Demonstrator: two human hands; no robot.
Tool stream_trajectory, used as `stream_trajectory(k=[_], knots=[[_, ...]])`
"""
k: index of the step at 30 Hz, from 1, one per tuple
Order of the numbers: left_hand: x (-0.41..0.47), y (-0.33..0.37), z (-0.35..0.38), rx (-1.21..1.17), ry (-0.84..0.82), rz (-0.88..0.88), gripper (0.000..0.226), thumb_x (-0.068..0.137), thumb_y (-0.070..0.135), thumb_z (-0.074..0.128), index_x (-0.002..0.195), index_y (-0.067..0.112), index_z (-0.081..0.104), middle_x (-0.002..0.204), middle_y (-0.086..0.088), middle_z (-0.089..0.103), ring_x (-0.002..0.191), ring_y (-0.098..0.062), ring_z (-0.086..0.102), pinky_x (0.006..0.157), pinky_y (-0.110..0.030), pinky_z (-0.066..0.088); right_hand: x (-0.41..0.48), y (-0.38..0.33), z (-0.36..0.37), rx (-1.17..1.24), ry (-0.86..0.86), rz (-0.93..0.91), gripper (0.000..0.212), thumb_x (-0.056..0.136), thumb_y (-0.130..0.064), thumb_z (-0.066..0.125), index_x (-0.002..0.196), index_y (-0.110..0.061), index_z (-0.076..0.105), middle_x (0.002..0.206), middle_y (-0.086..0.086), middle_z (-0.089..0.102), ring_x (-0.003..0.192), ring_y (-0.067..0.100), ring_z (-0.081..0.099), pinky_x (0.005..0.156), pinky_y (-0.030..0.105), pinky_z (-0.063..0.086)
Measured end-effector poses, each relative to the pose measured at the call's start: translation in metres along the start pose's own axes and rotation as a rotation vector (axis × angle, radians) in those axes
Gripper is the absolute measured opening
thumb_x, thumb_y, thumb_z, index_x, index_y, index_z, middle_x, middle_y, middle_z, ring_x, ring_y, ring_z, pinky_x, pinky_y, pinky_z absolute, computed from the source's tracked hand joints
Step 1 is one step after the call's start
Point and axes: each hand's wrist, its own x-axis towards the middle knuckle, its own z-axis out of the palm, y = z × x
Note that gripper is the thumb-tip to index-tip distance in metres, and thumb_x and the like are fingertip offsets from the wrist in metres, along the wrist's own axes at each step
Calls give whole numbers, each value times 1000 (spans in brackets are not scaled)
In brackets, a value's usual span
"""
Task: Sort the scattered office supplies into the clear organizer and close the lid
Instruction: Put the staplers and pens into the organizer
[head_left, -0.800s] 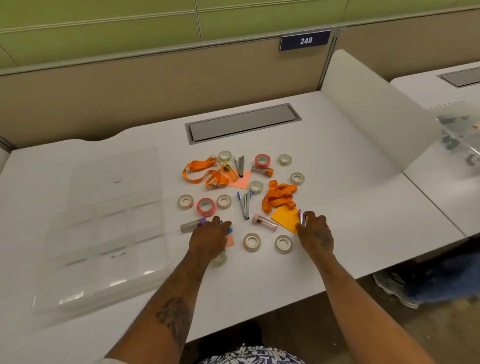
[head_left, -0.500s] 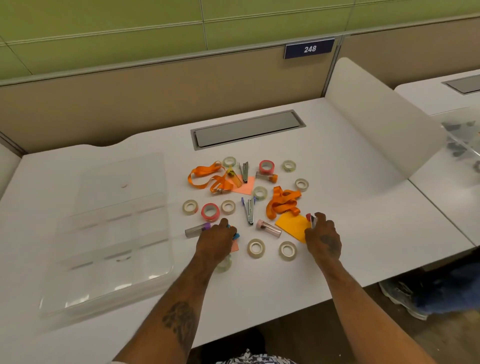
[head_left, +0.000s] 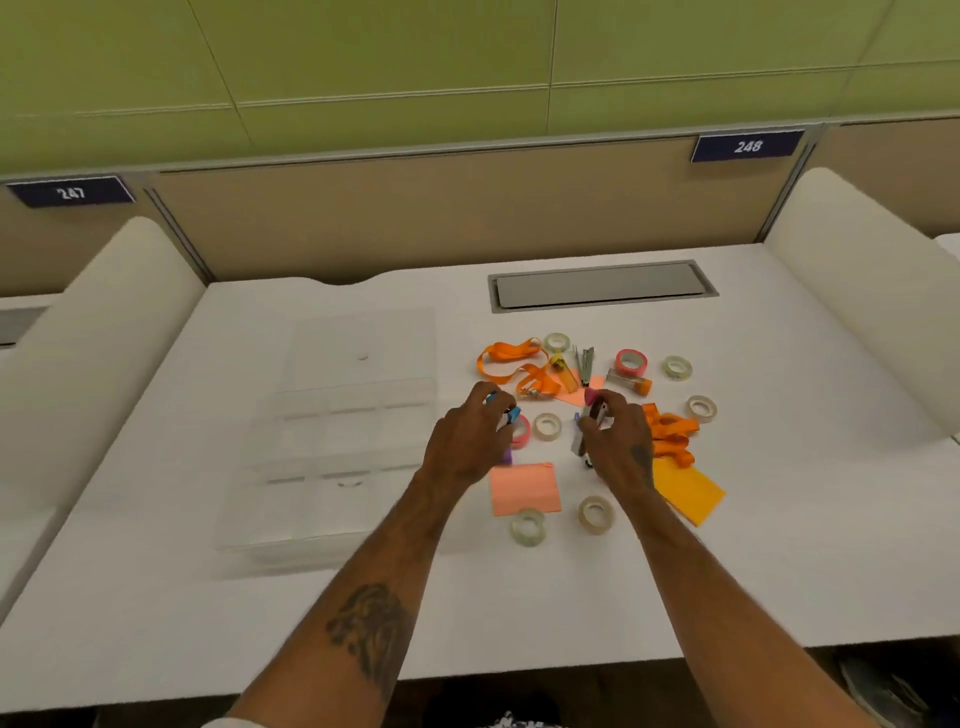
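My two bare hands hang over a white desk (head_left: 779, 519), near the middle of the frame. My left hand (head_left: 467, 441) is curled closed around a small bundle of capped tubes (head_left: 506, 415), blue caps showing above my fingers and a purple end poking out below. My right hand (head_left: 621, 441) is pinched shut on a pink-capped tube (head_left: 592, 399), with a stapler (head_left: 581, 441) just under my fingers; whether I also hold it I cannot tell. The clear organizer (head_left: 332, 457) lies open at centre left, its lid (head_left: 363, 348) folded back toward the top, just beside my left hand. Between my wrists lies a salmon sticky pad (head_left: 524, 488), with two clear tape rolls (head_left: 595, 514) below it. A yellow-orange pad (head_left: 688, 493) sits at lower right of my right hand, partly hidden by my wrist. Orange lanyards (head_left: 511, 358), pink tape rolls (head_left: 631, 362), another stapler (head_left: 586, 358) and more clear rolls crowd the area above my hands. A grey cable hatch (head_left: 602, 285) sits further up, and a nameplate reading 248 (head_left: 748, 146) is at upper right.
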Motion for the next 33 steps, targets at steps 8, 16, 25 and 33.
stream_trajectory(k=[8, 16, 25, 33], knots=[[-37, -91, -46, -81, 60, -168, 34, 92, 40, 62, 120, 20, 63, 132, 1, 48, 90, -26, 65, 86, -36, 52, -38, -81, 84, 178, -134, -111, 23, 90, -28, 62, 109, -15, 66, 102, 3, 66, 97, 21, 59, 80, 30, 49], [-71, -130, -33, -51, 28, -236, 33, 90, 45, 62, 115, 23, 66, 125, 3, 52, 85, -25, 65, 75, -30, 49, -82, -98, 136, -178, -239, -235, 29, 88, -40, 63, 106, -18, 64, 98, 4, 68, 87, 19, 60, 77, 31, 49], [-93, -139, -12, 178, -40, -199, 30, 95, 41, 55, 114, 23, 70, 116, 1, 57, 98, -17, 58, 77, -30, 49, -93, -95, 136, -462, -330, -372, 38, 87, -48, 59, 117, -25, 64, 107, 4, 66, 95, 20, 61, 83, 32, 49], [-89, -144, -16, 279, -76, -224, 38, 98, 46, 46, 122, 26, 67, 137, -1, 51, 126, -18, 43, 101, -36, 36, -91, -90, 146, -701, -326, -487, 41, 86, -55, 54, 116, -30, 66, 107, 4, 63, 99, 22, 55, 86, 37, 38]])
